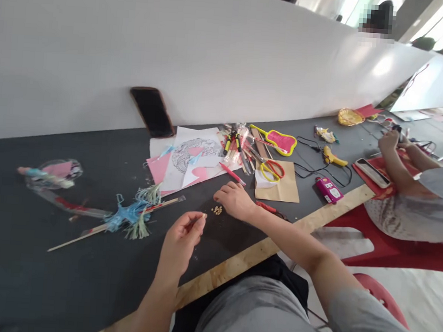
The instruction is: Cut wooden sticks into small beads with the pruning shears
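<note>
Dark grey felt-like covering spreads over the table (29,253), and at its far left lies a clear plastic packet (52,172) with pink and blue bits inside. Next to the right, a thin wooden stick (72,240) carries blue and pale green tassels (134,213), already bound to it, so that part of the work looks done. The left hand (180,241) hovers just above the table, thumb and forefinger pinched narrow on one small tan bead (204,216). Just beside it, a little heap of the same beads (217,210) rests on the table, with the right hand (236,200) lying knuckles-up against it, fingers curled and, as far as shows, holding nothing. Only one bead is picked up and the heap is barely touched; I judge the beading to be at its start. No thread or needle can be made out.

Behind the hands, a black phone (152,111) leans on the white partition (214,54), with pink and white printed papers (191,161) below it. Further right come marker pens (232,142), red-and-yellow scissors (270,168) on a brown paper envelope (280,188), a yellow-rimmed pink fan (280,140), a yellow glue gun (334,157) and a pink box (329,189). At the far right, another person's hand (388,139) works over red paper.
</note>
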### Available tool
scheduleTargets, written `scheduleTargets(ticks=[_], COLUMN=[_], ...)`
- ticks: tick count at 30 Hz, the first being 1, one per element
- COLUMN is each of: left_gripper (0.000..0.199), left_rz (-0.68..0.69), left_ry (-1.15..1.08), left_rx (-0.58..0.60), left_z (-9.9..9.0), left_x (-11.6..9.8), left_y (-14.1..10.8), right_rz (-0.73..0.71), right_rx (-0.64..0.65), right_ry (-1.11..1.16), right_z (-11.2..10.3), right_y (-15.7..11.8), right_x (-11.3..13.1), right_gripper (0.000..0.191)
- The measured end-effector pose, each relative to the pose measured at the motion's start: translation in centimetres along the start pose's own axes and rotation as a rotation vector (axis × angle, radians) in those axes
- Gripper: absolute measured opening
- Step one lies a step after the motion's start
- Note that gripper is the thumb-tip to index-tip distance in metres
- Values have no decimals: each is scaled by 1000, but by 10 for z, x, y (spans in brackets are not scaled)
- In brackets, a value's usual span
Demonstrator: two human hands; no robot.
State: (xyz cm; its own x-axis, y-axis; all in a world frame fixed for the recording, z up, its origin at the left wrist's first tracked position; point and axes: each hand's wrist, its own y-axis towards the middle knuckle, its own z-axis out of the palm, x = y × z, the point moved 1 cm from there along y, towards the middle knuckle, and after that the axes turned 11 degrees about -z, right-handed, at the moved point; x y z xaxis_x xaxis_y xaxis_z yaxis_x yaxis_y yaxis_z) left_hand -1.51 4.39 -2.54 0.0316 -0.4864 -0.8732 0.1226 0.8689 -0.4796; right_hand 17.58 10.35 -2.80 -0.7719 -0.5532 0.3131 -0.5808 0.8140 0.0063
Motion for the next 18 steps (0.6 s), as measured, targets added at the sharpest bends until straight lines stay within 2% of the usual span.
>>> scheduleTargets(ticks=[2, 5, 7, 9, 13, 18], left_gripper=[44, 42, 42, 42, 39, 37], left_rz=[9, 9, -3, -16, -29, -63], left_ry=[-45, -164, -239, -285, -309, -301], left_rx=[12, 21, 17, 16, 60, 78], left_z=[2, 6, 10, 14, 22, 24], left_x=[0, 1, 2, 2, 2, 6], left_y=[0, -3, -6, -10, -17, -19], right_rz=[10, 77, 115, 140, 249, 290], right_rx=[-108, -354, -434, -474, -501, -500], right_ry=[149, 747, 1089, 1296, 1528, 1605], right_z=[-3, -1, 6, 14, 25, 25], right_y=[-5, -18, -25, -31, -38, -42], right_x=[10, 29, 41, 51, 58, 56], right_gripper=[22, 18, 23, 29, 41, 40])
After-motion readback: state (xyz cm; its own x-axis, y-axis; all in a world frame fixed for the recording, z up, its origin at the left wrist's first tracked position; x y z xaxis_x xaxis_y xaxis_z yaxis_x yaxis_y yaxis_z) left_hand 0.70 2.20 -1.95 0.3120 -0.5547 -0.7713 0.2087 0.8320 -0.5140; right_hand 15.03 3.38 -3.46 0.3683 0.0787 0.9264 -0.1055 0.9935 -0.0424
